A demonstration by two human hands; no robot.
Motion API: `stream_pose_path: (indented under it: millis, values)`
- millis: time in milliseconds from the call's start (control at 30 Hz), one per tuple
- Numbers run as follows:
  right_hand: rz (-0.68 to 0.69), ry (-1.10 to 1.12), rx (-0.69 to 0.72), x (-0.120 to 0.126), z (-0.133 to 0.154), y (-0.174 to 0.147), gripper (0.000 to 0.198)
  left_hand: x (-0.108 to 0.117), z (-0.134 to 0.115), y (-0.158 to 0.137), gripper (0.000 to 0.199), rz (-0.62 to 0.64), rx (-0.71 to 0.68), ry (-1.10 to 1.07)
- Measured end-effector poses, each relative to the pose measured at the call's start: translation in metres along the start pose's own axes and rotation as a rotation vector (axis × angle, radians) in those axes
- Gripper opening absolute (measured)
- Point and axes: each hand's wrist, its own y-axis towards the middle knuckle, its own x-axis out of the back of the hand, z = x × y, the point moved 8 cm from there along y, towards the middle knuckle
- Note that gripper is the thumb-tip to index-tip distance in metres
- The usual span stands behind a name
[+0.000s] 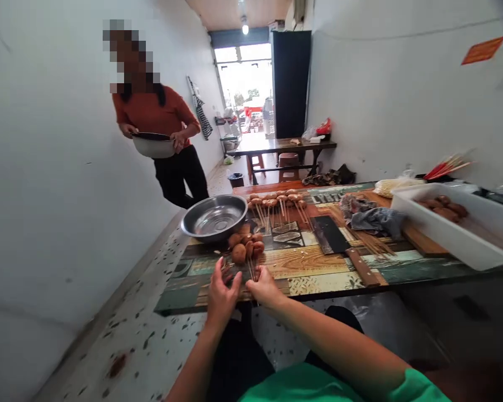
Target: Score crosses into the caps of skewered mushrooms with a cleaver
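Close to the table's front edge, my right hand (pixel 266 287) is closed on the thin sticks of a small bunch of mushroom skewers (pixel 248 250). Their brown caps point away from me. My left hand (pixel 224 293) is just to the left, its thumb and fingers apart with nothing between them. Behind the bunch stands a wide metal basin (pixel 214 218). More mushroom skewers (pixel 279 200) lie in rows farther back, sticks toward me. A cleaver (pixel 331 237) with a wooden handle rests to the right.
Loose bamboo sticks (pixel 371 243) and a grey rag (pixel 377 220) lie right of the cleaver. A white tub (pixel 452 234) with brown mushrooms stands at the table's right end. At the left, a person (pixel 159 111) in an orange top holds a pale bowl (pixel 154 146).
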Motion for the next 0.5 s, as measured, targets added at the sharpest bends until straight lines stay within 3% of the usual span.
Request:
stream_pose_path:
  millis: [133, 267, 367, 500]
  values:
    - [0.149, -0.202, -0.019, -0.013, 0.002, -0.001, 0.024, 0.004, 0.005, 0.004, 0.062, 0.026, 0.047, -0.003]
    - [0.249, -0.421, -0.006, -0.011, 0.006, -0.009, 0.025, 0.004, 0.001, 0.004, 0.054, 0.138, 0.081, 0.027]
    - [0.25, -0.579, 0.045, -0.006, 0.015, -0.02, 0.03, 0.005, -0.003, 0.003, 0.048, 0.181, 0.145, 0.035]
    - [0.186, -0.797, 0.176, -0.007, 0.032, -0.042, 0.034, 0.0, -0.016, 0.007, 0.063, 0.228, 0.165, 0.229]
